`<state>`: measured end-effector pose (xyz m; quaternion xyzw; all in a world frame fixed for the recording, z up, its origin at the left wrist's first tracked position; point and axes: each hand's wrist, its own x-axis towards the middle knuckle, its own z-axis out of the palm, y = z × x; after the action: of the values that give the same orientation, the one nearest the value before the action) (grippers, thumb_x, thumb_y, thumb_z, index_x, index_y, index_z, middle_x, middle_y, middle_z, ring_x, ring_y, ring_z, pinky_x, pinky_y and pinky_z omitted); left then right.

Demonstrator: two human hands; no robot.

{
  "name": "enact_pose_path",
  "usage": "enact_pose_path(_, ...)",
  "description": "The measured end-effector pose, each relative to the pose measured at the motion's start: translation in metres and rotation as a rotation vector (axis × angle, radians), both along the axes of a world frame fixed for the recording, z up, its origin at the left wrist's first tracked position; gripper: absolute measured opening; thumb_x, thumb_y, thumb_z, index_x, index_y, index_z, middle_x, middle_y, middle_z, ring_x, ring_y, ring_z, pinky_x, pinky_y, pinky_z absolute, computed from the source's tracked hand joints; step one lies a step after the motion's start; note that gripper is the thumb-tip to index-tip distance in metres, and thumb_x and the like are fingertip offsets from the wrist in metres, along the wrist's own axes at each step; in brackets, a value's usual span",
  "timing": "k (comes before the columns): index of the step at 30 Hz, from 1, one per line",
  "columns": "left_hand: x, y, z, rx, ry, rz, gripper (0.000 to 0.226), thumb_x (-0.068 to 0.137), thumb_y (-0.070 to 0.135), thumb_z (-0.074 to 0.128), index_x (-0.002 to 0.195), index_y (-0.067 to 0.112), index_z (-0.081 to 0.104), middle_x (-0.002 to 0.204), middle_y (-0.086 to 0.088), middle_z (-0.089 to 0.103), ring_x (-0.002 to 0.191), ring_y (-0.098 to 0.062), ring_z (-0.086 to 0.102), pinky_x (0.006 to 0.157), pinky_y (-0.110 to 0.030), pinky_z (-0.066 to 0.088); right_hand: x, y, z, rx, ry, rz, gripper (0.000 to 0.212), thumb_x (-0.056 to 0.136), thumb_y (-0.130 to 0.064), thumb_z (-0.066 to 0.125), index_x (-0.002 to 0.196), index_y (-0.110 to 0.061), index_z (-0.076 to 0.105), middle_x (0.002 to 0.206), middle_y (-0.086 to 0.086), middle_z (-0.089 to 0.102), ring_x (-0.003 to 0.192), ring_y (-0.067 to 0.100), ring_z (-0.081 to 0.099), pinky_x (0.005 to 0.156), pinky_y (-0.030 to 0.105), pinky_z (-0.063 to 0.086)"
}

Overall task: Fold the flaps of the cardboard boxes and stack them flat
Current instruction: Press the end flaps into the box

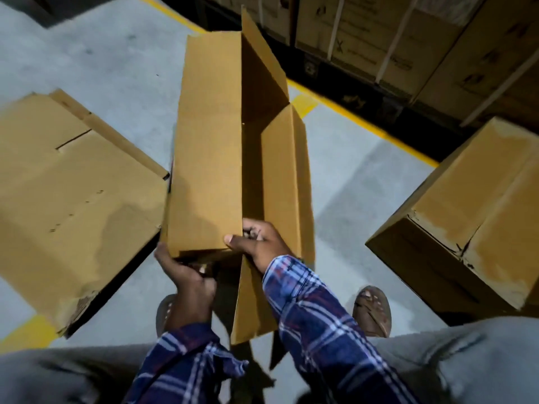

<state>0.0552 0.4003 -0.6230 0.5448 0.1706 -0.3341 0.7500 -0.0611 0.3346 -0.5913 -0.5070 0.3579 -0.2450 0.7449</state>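
Cardboard box (210, 147), open and long, stretches away from both hands: right hand (259, 243) pinches its near edge, left hand (186, 275) curls under its near corner, above the floor (364, 182).

Dim indoor light, brightest on the grey floor (96, 56) at upper left; the top right falls into near black. The box (210, 141) carries a soft shadow near the hands. Wide-angle bending curves the frame edges. Sleeves and trousers at the bottom are smeared with blur.
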Motion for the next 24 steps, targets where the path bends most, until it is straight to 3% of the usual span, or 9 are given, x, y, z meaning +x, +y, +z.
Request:
enact_pose_path(3, 0.043, -0.016, 0.028, -0.047, -0.188, 0.071, 0.069, 0.076, 0.066, 0.074, 0.132, 0.026, 0.066, 0.124, -0.002, 0.073, 0.117, -0.026, 0.067, 0.1, -0.046, 0.054, 0.002, -0.01, 0.014, 0.125, -0.173, -0.058, 0.025, 0.097, 0.003, 0.057, 0.121, -0.003, 0.065, 0.108, 0.006, 0.075, 0.101, 0.017, 0.07, 0.094, 0.029, 0.053)
enact_pose_path(5, 0.059, -0.025, 0.047, 0.047, -0.413, 0.094, 0.048, 0.089, 0.052, 0.072, 0.117, 0.016, 0.059, 0.109, -0.001, 0.07, 0.102, -0.014, 0.068, 0.09, -0.029, 0.056, -0.001, -0.012, 0.02, 0.215, -0.277, -0.144, 0.028, 0.1, 0.006, 0.048, 0.125, -0.002, 0.059, 0.102, 0.003, 0.076, 0.093, 0.013, 0.072, 0.089, 0.025, 0.055)
enact_pose_path(9, 0.026, -0.042, 0.088, 0.422, -1.031, -0.046, 0.061, 0.088, 0.066, 0.057, 0.109, 0.009, 0.057, 0.112, -0.016, 0.062, 0.111, -0.031, 0.056, 0.097, -0.038, 0.045, -0.026, -0.011, 0.006, 0.453, -0.281, -0.338, 0.03, 0.104, 0.0, 0.042, 0.131, -0.011, 0.049, 0.108, 0.004, 0.072, 0.076, 0.007, 0.071, 0.067, 0.019, 0.058)
enact_pose_path(11, -0.006, -0.048, 0.091, 0.561, -1.177, -0.249, 0.066, 0.084, 0.071, 0.054, 0.122, 0.017, 0.057, 0.13, -0.007, 0.059, 0.127, -0.029, 0.047, 0.104, -0.037, 0.038, -0.041, -0.004, -0.024, 0.571, -0.325, -0.424, 0.059, 0.091, -0.015, 0.066, 0.145, -0.006, 0.044, 0.137, 0.015, 0.061, 0.096, 0.018, 0.07, 0.094, 0.04, 0.057)
enact_pose_path(13, -0.037, -0.052, 0.083, 0.701, -1.324, -0.413, 0.067, 0.083, 0.072, 0.054, 0.13, 0.024, 0.055, 0.138, -0.003, 0.055, 0.137, -0.028, 0.041, 0.114, -0.055, 0.033, -0.053, 0.007, -0.067, 0.661, -0.354, -0.539, 0.097, 0.065, -0.026, 0.094, 0.147, -0.006, 0.048, 0.142, 0.024, 0.055, 0.112, 0.034, 0.064, 0.113, 0.059, 0.038)
enact_pose_path(14, -0.049, -0.053, 0.075, 0.745, -1.396, -0.479, 0.068, 0.084, 0.072, 0.053, 0.132, 0.024, 0.054, 0.14, -0.003, 0.054, 0.139, -0.027, 0.039, 0.117, -0.06, 0.028, -0.058, 0.014, -0.084, 0.689, -0.367, -0.581, 0.097, 0.055, -0.026, 0.099, 0.14, -0.008, 0.056, 0.139, 0.024, 0.057, 0.116, 0.037, 0.061, 0.114, 0.063, 0.034)
enact_pose_path(17, -0.074, -0.046, 0.044, 0.816, -1.497, -0.685, 0.07, 0.085, 0.072, 0.051, 0.137, 0.026, 0.05, 0.142, -0.001, 0.052, 0.142, -0.026, 0.036, 0.119, -0.065, 0.02, -0.075, 0.032, -0.102, 0.771, -0.359, -0.702, 0.031, 0.084, -0.017, 0.071, 0.114, -0.011, 0.074, 0.12, 0.022, 0.069, 0.103, 0.037, 0.069, 0.103, 0.062, 0.045)
enact_pose_path(20, -0.099, -0.036, 0.025, 0.862, -1.546, -0.827, 0.077, 0.084, 0.075, 0.05, 0.142, 0.024, 0.048, 0.148, -0.001, 0.047, 0.146, -0.026, 0.032, 0.12, -0.069, 0.012, -0.089, 0.033, -0.116, 0.826, -0.231, -0.84, 0.036, 0.088, -0.003, 0.042, 0.114, -0.007, 0.067, 0.107, 0.024, 0.07, 0.088, 0.037, 0.069, 0.089, 0.054, 0.055)
enact_pose_path(24, -0.123, -0.023, 0.002, 0.824, -1.569, -1.005, 0.081, 0.092, 0.072, 0.043, 0.155, 0.023, 0.036, 0.162, 0.0, 0.032, 0.154, -0.026, 0.02, 0.119, -0.072, 0.004, -0.112, 0.014, -0.133, 0.841, 0.226, -0.812, 0.024, 0.104, -0.019, 0.044, 0.105, -0.012, 0.067, 0.107, 0.022, 0.07, 0.083, 0.029, 0.063, 0.082, 0.037, 0.052)
